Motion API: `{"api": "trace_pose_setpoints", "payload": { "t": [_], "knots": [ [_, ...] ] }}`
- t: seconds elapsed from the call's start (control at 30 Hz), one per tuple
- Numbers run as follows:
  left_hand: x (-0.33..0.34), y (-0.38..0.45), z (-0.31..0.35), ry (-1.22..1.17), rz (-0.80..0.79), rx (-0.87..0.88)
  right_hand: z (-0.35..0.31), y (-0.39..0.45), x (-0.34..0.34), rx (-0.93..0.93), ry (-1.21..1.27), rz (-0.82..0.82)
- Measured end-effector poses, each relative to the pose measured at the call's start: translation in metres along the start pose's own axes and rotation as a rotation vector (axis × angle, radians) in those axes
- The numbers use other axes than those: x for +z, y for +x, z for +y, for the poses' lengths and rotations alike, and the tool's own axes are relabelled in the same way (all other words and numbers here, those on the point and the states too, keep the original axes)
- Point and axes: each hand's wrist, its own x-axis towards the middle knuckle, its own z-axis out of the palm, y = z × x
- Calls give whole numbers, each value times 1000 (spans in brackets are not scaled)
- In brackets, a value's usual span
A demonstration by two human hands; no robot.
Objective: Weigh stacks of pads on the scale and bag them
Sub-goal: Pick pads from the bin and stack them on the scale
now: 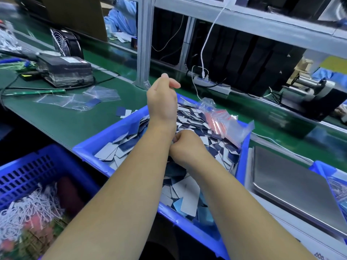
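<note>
- A factory assembly line: a long green conveyor belt [62, 117] crosses the frame under a grey metal frame [144, 42].
- Blue plastic bins [90, 147] sit lower centre, a steel scale [293, 186] at right.

Green tabletop [62, 119] runs diagonally. On it: blue bin [242, 166] of loose pads [131, 145], near edge; steel scale [293, 186] just right of the bin; clear bags [78, 99] left of centre; two stray pads [123, 112] by the bin's far-left corner; black wrapped box [65, 71] with cables, far left; wire-guard fan [65, 42] behind it; white power strip [212, 85], possibly on the far rail.
</note>
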Motion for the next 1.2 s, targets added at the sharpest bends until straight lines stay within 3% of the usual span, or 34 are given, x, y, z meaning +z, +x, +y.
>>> {"api": "trace_pose_setpoints", "payload": {
  "t": [0.1, 0.43, 0.67, 0.87, 1.03, 1.2],
  "knots": [
    [1, -1, -1, 9, -13, 10, 7, 1, -8, 49, 197, 25],
    [3, -2, -7, 55, -52, 3, 44, -15, -77, 59, 238, 37],
    [7, -2, -15, 100, -101, -22, 60, -30, -104, -135, 54, 258],
    [10, -3, -22, 181, -135, -27, 69, -43, -85, -240, -217, 256],
    [9, -1, -29, 245, -170, -37, 71, -40, -104, -256, 70, 464],
    [16, -6, -32, 477, -320, -169, 77, -38, -104, -145, 271, 360]
  ]
}}
